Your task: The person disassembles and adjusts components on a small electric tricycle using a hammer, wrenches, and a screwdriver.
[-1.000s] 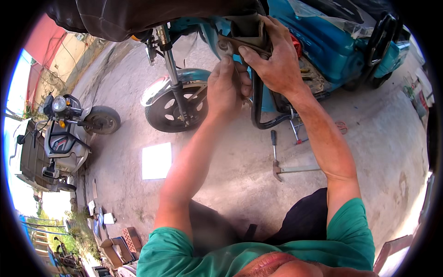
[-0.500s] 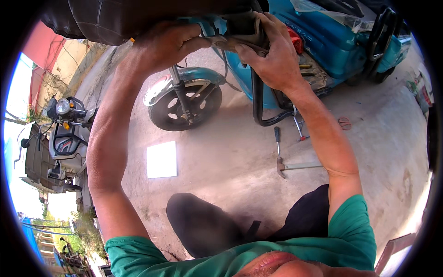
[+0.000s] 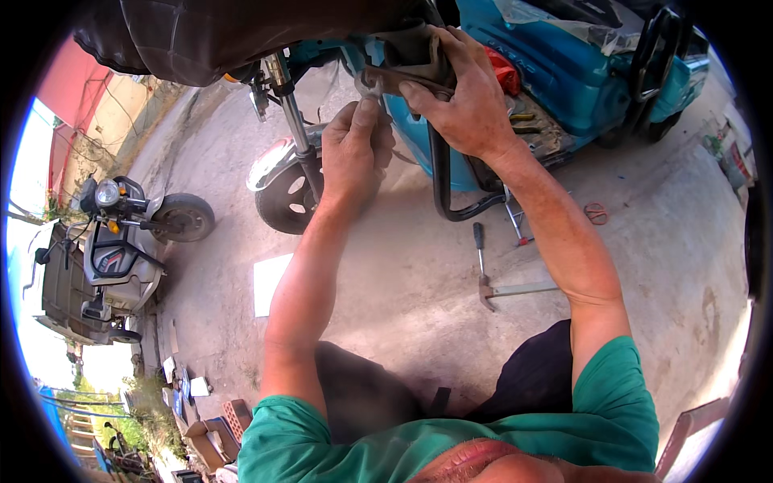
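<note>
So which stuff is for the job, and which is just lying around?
Seems part of the job:
brown piece, gripped by the right hand
left hand, fingers at that piece's left end
blue vehicle beside them

Seems just lying around:
hammer, untouched, though perhaps a job tool
white square
cardboard box

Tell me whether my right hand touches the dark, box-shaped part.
Touching: the head view shows your right hand curled against the edge of the dark, box-shaped part.
</note>
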Demonstrator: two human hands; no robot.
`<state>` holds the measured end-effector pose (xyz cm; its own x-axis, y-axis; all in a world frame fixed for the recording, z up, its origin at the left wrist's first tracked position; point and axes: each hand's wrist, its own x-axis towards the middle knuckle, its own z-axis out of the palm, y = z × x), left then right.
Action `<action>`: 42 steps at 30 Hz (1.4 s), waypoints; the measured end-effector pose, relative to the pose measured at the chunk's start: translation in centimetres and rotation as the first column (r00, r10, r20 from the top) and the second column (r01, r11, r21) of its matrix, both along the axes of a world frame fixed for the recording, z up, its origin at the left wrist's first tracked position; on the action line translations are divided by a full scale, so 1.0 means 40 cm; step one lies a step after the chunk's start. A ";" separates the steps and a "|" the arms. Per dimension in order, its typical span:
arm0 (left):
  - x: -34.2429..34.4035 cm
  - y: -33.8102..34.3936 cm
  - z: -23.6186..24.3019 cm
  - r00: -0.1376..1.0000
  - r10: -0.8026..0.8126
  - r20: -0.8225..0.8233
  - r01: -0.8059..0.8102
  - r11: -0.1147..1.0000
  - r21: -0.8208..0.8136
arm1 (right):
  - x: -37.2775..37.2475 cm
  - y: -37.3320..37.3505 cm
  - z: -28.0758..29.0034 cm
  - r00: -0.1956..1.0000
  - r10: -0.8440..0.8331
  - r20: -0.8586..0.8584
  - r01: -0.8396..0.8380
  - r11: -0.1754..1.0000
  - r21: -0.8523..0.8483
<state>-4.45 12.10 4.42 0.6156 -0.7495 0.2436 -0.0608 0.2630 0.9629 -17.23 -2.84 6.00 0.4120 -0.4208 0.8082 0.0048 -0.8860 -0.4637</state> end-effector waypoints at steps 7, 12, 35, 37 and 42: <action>-0.084 -0.070 -0.045 0.923 -0.132 -0.362 0.052 0.974 -0.222 | 0.000 -0.012 -0.010 1.000 -0.002 0.021 0.003 0.999 -0.047; -0.016 -0.027 -0.025 0.994 0.021 0.112 -0.017 0.999 -0.039 | -0.002 -0.001 0.003 1.000 -0.001 0.001 0.001 0.998 -0.064; 0.028 0.034 0.030 0.977 0.023 0.211 -0.058 0.985 0.162 | 0.000 0.002 0.002 1.000 0.003 0.007 -0.002 0.999 -0.034; 0.005 0.009 -0.012 0.999 -0.037 0.005 0.036 0.998 0.052 | 0.003 0.001 0.000 1.000 0.023 0.019 -0.022 0.999 -0.026; -0.087 -0.062 -0.042 0.903 -0.185 -0.387 0.114 0.973 -0.201 | 0.001 -0.008 -0.010 0.999 0.020 0.026 -0.019 1.000 -0.020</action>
